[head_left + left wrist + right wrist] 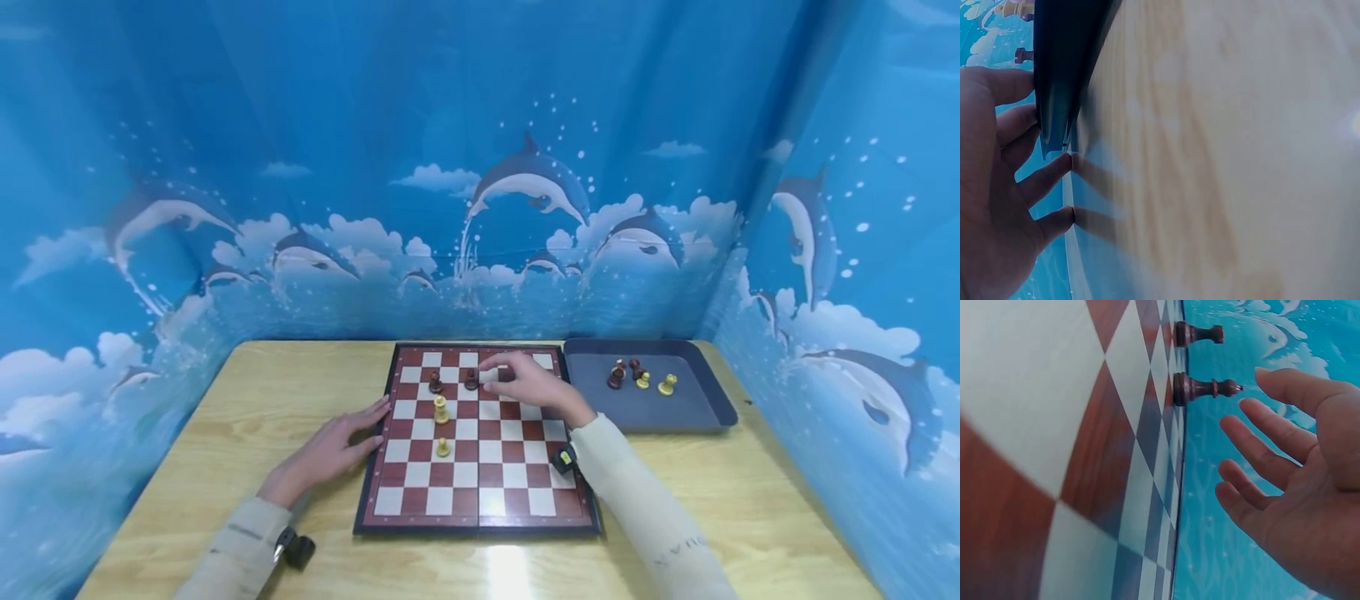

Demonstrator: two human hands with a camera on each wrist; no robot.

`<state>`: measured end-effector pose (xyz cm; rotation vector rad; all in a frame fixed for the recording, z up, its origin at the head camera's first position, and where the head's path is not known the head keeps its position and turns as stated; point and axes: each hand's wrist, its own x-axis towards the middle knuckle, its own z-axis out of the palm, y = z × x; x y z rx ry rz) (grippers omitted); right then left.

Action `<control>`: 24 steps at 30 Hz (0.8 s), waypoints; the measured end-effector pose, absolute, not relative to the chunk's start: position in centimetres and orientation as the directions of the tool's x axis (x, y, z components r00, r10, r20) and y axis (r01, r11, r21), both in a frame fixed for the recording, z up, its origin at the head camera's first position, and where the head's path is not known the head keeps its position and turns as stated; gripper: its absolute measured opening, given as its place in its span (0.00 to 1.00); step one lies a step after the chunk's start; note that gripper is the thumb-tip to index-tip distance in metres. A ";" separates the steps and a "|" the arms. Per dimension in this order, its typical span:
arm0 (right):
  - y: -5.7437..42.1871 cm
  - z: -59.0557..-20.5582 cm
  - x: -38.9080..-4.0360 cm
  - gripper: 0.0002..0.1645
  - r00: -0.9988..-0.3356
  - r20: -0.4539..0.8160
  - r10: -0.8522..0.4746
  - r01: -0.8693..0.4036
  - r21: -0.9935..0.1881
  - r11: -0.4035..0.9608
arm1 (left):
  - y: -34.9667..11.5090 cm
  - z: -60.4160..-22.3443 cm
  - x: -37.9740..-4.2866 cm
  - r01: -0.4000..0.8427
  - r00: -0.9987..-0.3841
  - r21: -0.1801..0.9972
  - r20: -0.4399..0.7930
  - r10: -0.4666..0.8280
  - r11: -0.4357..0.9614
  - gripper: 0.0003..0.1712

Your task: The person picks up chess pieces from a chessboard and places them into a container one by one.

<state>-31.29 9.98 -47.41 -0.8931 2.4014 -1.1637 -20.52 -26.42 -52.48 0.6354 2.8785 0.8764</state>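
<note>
My right hand (528,385) hovers over the far part of the chessboard (490,483), its thumb and fingers spread close to a dark bishop (1204,389). In the right wrist view the bishop stands upright, and the hand holds nothing. Beside it stands a dark rook (1200,333). Nearer on the board are a tall cream chess piece (440,410) and a cream pawn (443,447). At the board's left edge lies my left hand (330,450); in the left wrist view some fingers (1019,84) touch the board's dark side, while others reach down to the tabletop.
A dark grey tray (652,421) sits right of the board, with several dark and cream chess pieces (667,384) inside. Board and tray stand on a wooden table (300,375). A blue dolphin-print curtain (345,167) hangs behind and at the sides.
</note>
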 end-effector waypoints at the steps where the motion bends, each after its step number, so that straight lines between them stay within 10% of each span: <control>1: 9.7 -47.6 -31.5 0.24 -0.751 -0.019 -0.659 -0.395 -0.788 0.473 | -26.4 -52.5 -20.5 0.363 -0.914 0.549 0.050 0.403 0.753 0.35; 24: 7.3 -48.6 -33.2 0.13 -0.694 0.067 -0.717 -0.511 -0.747 0.424 | -26.4 -52.2 -20.7 0.374 -0.908 0.560 0.059 0.414 0.740 0.35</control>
